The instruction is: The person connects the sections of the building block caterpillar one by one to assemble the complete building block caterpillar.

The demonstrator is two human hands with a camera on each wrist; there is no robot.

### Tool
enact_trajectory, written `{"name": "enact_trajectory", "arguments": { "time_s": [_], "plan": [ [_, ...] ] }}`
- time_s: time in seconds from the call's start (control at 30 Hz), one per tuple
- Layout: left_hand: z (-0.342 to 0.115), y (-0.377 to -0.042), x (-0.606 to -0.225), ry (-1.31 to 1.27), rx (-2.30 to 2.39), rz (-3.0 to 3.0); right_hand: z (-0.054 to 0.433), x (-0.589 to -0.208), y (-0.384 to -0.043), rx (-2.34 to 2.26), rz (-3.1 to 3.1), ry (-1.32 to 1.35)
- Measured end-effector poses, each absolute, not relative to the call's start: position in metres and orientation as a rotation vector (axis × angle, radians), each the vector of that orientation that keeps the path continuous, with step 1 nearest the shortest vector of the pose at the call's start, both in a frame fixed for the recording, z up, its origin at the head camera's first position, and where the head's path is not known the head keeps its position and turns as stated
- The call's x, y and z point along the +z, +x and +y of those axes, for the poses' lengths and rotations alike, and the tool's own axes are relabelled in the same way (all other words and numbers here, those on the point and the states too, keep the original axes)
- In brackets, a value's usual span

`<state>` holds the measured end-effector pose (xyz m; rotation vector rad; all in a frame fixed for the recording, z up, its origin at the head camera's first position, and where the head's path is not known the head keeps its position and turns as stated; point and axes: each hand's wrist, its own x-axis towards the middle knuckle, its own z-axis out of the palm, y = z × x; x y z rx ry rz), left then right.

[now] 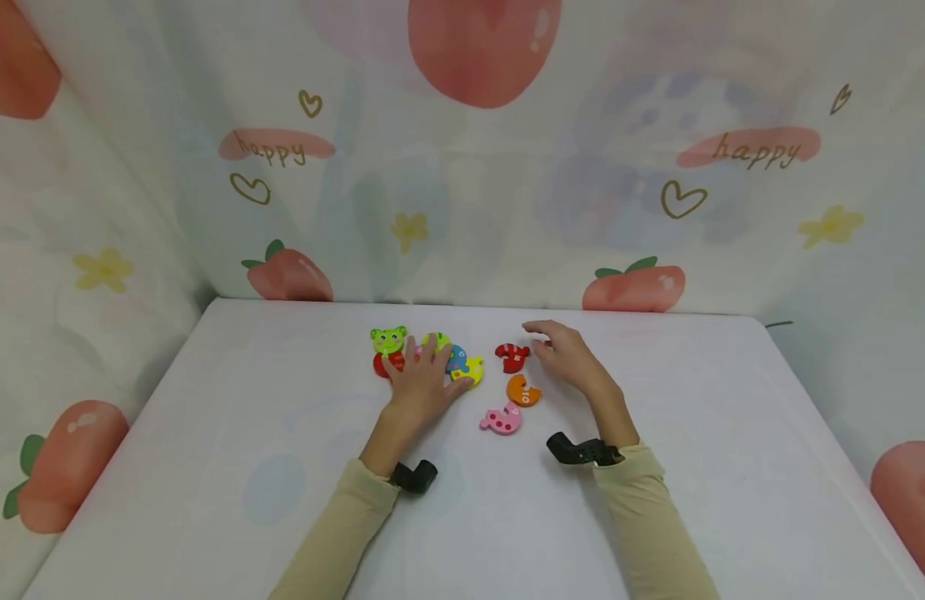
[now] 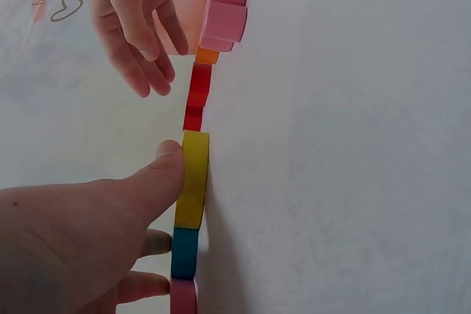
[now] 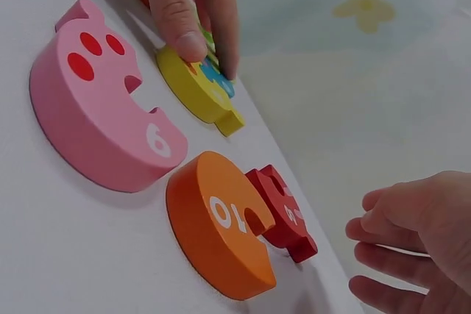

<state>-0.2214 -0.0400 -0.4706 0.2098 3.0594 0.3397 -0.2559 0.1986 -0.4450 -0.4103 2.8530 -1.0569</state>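
Loose red piece (image 1: pixel 512 359), a curved painted block lying flat toward the far side of the surface (image 1: pixel 207 467), its long axis roughly crosswise. Key relation: the piece lies just left of the right hand (image 1: pixel 571 354) and slightly nearer the person than its fingertips, between the two hands, the right being the closer. The right hand is raised, fingers loosely bent, holding nothing.

Nearer the person lie one orange piece (image 1: pixel 517 390), C-shaped and marked 10, its notch facing away and to the right, and one pink spotted piece (image 1: pixel 502 422) just beside it. Loose pieces: three, one of each colour.

To the left, a curved row beneath the left hand (image 1: pixel 419 385), whose fingers are spread over it; the thumb touches the yellow piece (image 1: pixel 472 367), and fingertips meet the blue piece (image 1: pixel 457 359) and the pink row piece (image 2: pixel 183 298). Row members visible: six, these three with one animal-faced green head (image 1: pixel 388 339), one red row piece (image 1: pixel 379 365) and one green striped piece (image 1: pixel 443 339); whether the hand covers others cannot be told.

Periphery: two black wrist cameras (image 1: pixel 414 477), two beige sleeves (image 1: pixel 342 517), and a printed backdrop (image 1: pixel 492 208) with three yellow flowers, four outlined hearts and the word "happy" twice
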Motion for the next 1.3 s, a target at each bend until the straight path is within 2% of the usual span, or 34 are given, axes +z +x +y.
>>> {"name": "enact_trajectory", "arguments": {
  "time_s": [1.3],
  "plan": [
    [-0.0357, -0.2158, -0.4633, 0.210, 0.279, 3.058, 0.1911, -0.4500, -0.2553, -0.963, 2.800, -0.466]
  ]
}}
